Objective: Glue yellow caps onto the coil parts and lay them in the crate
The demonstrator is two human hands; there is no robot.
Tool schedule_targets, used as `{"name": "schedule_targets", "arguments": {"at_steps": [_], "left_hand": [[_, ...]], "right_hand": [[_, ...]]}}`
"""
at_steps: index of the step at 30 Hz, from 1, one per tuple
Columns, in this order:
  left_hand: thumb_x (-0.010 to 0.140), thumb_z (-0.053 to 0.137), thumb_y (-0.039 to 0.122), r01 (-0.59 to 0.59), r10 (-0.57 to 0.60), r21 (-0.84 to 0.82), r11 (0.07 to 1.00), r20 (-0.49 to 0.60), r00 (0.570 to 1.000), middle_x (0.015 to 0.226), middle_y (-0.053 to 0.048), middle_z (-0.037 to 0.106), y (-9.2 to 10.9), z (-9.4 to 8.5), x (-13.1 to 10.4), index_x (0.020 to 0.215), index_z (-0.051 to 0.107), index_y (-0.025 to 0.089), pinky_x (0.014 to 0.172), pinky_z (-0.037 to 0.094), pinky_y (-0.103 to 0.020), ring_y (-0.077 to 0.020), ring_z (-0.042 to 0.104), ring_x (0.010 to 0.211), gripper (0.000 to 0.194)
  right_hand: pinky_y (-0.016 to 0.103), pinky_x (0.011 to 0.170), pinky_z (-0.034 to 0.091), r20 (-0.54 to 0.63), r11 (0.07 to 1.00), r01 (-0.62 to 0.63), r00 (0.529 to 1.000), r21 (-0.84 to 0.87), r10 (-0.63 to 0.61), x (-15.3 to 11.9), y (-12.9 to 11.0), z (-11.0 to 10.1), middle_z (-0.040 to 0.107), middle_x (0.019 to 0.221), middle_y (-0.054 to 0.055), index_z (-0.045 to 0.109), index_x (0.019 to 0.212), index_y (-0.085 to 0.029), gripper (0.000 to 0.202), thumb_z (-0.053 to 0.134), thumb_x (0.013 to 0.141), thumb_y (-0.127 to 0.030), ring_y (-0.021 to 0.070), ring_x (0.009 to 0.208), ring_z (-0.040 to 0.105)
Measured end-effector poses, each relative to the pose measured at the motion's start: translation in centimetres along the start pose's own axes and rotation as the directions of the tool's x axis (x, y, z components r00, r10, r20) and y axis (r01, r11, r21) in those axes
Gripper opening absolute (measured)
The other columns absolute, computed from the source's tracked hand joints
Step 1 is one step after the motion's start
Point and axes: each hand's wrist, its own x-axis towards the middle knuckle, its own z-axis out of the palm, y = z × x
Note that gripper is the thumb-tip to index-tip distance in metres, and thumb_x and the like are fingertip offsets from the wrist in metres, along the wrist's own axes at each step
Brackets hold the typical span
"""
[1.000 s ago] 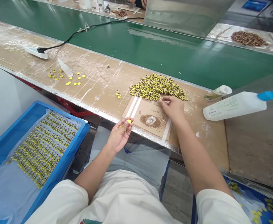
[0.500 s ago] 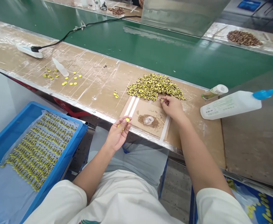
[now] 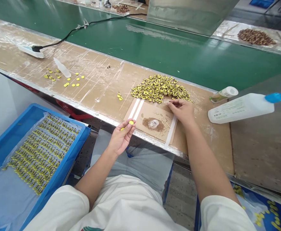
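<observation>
Yellow, flat and round are the small smooth discs (image 3: 131, 122) in the left hand (image 3: 121, 138). One disc shows its full face at the fingertips, and another is partly covered by the fingers. They are in front of the large heap of tiny yellow and dark brown pieces (image 3: 154, 88), on its left side, above the table edge.

The left hand grips these discs between thumb and fingers, with the palm turned up and the forearm coming from below. The right hand (image 3: 183, 110) is palm down at the heap's front right edge, its thumb and index finger close together; whether they pinch a piece is too small to tell.

Just in front of the heap, a small clear plastic cup (image 3: 153, 124) stands in a brown wet stain on a flat cardboard sheet (image 3: 161, 134). Right of the heap lies a white plastic bottle with blue nozzle (image 3: 241, 108). Far left of the heap, more yellow discs (image 3: 78, 84) lie near a small white squeeze bottle (image 3: 62, 68).
</observation>
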Motion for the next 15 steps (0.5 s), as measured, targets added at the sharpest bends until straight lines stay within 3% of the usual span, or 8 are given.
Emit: {"name": "schedule_targets", "arguments": {"at_steps": [4,10,15], "left_hand": [[0.076,0.067,0.004,-0.009,0.009,0.02,1.0,0.007,1.0,0.104,-0.008,0.072,0.0,0.0,0.0,0.098,0.07,0.011,0.081,0.054,-0.013,-0.006,0.069,0.081,0.023],[0.075,0.069,0.004,-0.023,0.02,0.059,0.998,0.059,0.998,0.103,-0.006,0.072,-0.3,-0.3,0.0,0.098,0.071,0.012,0.08,0.055,-0.012,-0.0058,0.069,0.081,0.024],[0.075,0.069,0.006,0.011,-0.014,0.049,0.999,0.055,0.998,0.098,-0.005,0.072,-0.7,-0.2,0.1,0.099,0.07,0.013,0.076,0.055,-0.012,-0.0054,0.069,0.078,0.025]], "right_hand": [[0.038,0.066,0.058,-0.026,0.966,-0.084,0.995,0.244,0.093,-0.4,-0.2,-0.3,0.073,0.082,0.007,0.074,0.092,-0.017,0.037,0.073,0.07,-0.046,0.0216,0.07,0.068],[0.038,0.069,0.057,-0.161,0.988,0.002,0.987,0.153,0.023,-3.1,-1.5,-0.8,0.074,0.083,0.007,0.075,0.091,-0.018,0.032,0.073,0.073,-0.045,0.0219,0.071,0.069],[0.037,0.066,0.058,-0.252,0.955,0.003,0.965,0.297,0.076,-7.4,-4.3,0.4,0.074,0.082,0.006,0.073,0.094,-0.018,0.034,0.075,0.072,-0.044,0.0199,0.067,0.068]]}}
